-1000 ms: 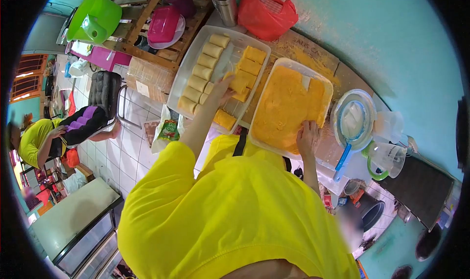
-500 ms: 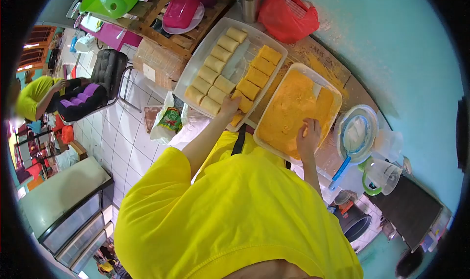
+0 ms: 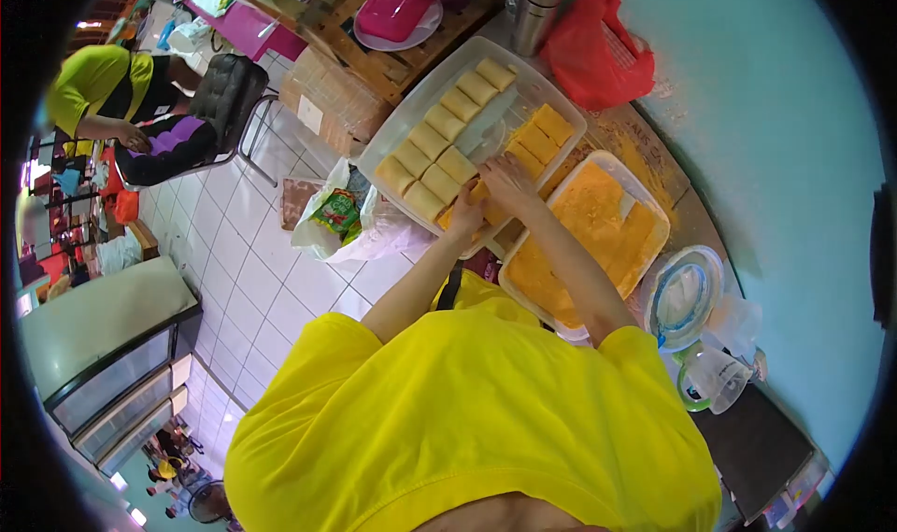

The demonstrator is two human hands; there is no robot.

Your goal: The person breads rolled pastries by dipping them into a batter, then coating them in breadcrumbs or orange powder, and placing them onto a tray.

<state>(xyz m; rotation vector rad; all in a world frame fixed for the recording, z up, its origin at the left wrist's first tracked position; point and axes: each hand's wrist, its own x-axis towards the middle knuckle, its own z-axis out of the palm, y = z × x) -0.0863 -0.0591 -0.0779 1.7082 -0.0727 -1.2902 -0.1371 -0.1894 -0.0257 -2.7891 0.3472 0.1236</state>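
Observation:
A clear plastic tray [image 3: 392,126] holds pale rolled pastries [image 3: 445,121] in rows and orange-coated pieces [image 3: 538,143] along its right side. My left hand [image 3: 466,216] is at the tray's near end, its fingers closed against an orange-coated piece [image 3: 480,194]. From the right, my right hand [image 3: 509,184] reaches over the same row, with its bent fingers on that piece beside the pale rolls. My hands partly hide the pieces under them. To the right stands a tub of orange powder [image 3: 584,242], partly covered by my right forearm.
A red plastic bag [image 3: 598,51] and a metal flask [image 3: 539,14] stand behind the tray. At right are a round lidded container [image 3: 687,294] and a clear jug [image 3: 719,378]. Left of the table lie a cardboard box [image 3: 332,102] and plastic bags [image 3: 383,228]. Another person [image 3: 103,88] bends over a chair [image 3: 229,93].
My right hand has moved left from the powder tub to the pastry tray, beside my left hand. The view has shifted. The other person now leans with a hand on the chair's cushion.

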